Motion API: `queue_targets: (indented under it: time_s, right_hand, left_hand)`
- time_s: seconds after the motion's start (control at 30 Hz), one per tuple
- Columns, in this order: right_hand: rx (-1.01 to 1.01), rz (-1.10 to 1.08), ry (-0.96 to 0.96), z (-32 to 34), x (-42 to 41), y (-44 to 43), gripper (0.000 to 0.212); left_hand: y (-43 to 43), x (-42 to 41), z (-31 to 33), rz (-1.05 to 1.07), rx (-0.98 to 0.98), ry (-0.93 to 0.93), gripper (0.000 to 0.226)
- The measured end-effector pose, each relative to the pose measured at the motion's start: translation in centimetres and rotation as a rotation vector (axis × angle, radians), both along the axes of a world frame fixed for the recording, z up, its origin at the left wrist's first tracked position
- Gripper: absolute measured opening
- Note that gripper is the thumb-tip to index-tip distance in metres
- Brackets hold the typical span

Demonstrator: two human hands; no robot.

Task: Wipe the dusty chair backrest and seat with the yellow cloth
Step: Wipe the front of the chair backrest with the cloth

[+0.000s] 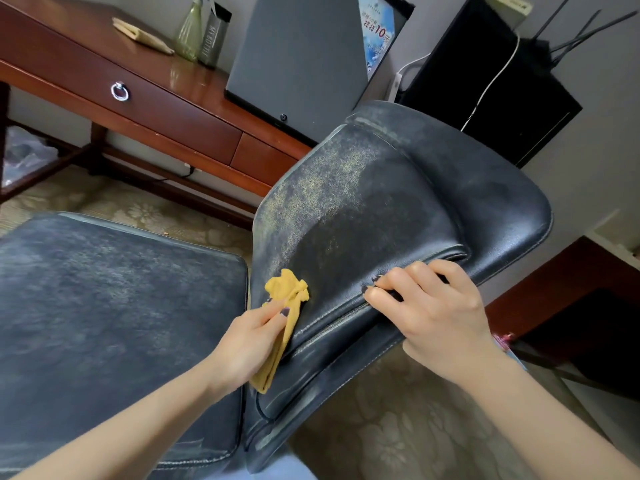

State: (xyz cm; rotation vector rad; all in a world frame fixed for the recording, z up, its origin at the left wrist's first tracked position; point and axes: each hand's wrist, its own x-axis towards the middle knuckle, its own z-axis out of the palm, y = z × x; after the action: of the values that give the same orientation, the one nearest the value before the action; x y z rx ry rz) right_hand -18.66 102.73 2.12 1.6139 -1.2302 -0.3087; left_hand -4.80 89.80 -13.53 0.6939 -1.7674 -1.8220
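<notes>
Left hand (251,344) presses a yellow cloth (284,313) against the near left part of the backrest (381,216), fingers closed around the bunched fabric — a crumpled end sticks out above the fingertips and a longer tail hangs below the palm. Right hand (433,313) grips the near edge of the backrest, fingers curled over the padded rim and thumb out of sight beneath it.

Dark leather covers the backrest, which tilts away to the far right; a yellowish-grey film of dust lies over its left and far parts, while a patch near the middle looks darker and cleaner. Left of it sits the seat (114,306), also dark leather, mottled with pale dust across most of its surface.

Patterned carpet (398,427) shows below and between the chair parts. At far left stands a wooden counter (180,109) with a ring-pull drawer — on it a folded pale cloth (142,34), a green bottle (189,32) and a grey flask (214,38) side by side.
</notes>
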Motion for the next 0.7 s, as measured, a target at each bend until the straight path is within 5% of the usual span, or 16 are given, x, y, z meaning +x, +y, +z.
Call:
queue_targets:
  time_s: [0.27,0.57,0.7]
  right_hand:
    - [0.015,0.029,0.02,0.2,0.0,0.0,0.034]
    - [0.028,0.089,0.021,0.1,-0.5,-0.3,0.026]
    - [0.005,0.113,0.029,-0.1,-0.7,-0.4,0.017]
  left_hand:
    - [1.1,-1.1,6.3,-0.163,-0.16,0.217,0.03]
    - [-1.3,-6.8,13.1,-0.154,-0.386,0.106,0.046]
    - [-3.1,-8.5,14.2,-0.09,-0.328,-0.02,0.052]
